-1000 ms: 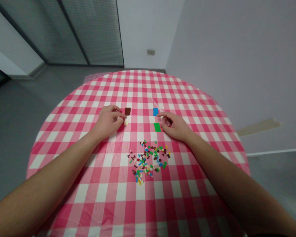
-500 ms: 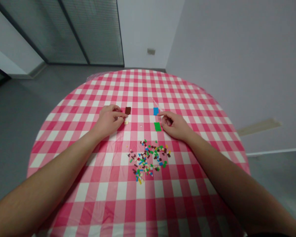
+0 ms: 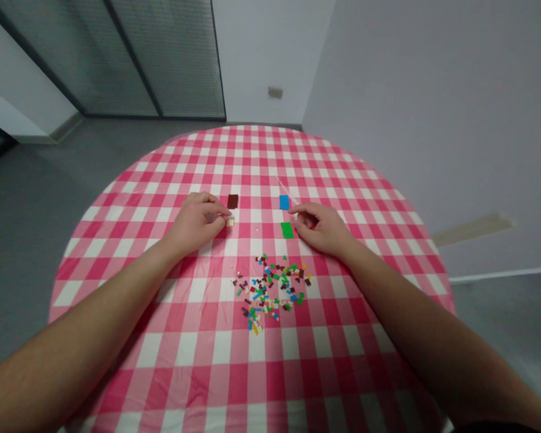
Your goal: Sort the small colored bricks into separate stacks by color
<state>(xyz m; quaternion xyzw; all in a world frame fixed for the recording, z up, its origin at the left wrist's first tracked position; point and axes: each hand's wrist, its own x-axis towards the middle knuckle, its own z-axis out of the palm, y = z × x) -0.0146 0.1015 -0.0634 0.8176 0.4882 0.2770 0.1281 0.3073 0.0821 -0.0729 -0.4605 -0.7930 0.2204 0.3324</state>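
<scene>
My left hand (image 3: 199, 221) rests on the tablecloth with its index finger and thumb apart, their tips at some small cream bricks (image 3: 230, 222). Whether they touch the bricks is hard to tell. Just beyond those fingertips lies a dark brown rectangle of bricks (image 3: 232, 201). On the other side, my right hand (image 3: 321, 227) is loosely curled, thumb and index finger apart, with nothing visible between them. Its thumb is beside a green rectangle of bricks (image 3: 287, 230), and its index fingertip points toward a blue rectangle (image 3: 284, 202) farther back.
Many small loose bricks (image 3: 270, 288) in brown, green, blue, white and yellow lie scattered between my forearms. A red-and-white checked cloth (image 3: 184, 355) covers the round table. Behind stand a glass partition (image 3: 180, 60) and white walls (image 3: 410, 120).
My left index finger has shifted slightly away from the brown rectangle, toward me. My right index fingertip has drawn back a little from the blue rectangle.
</scene>
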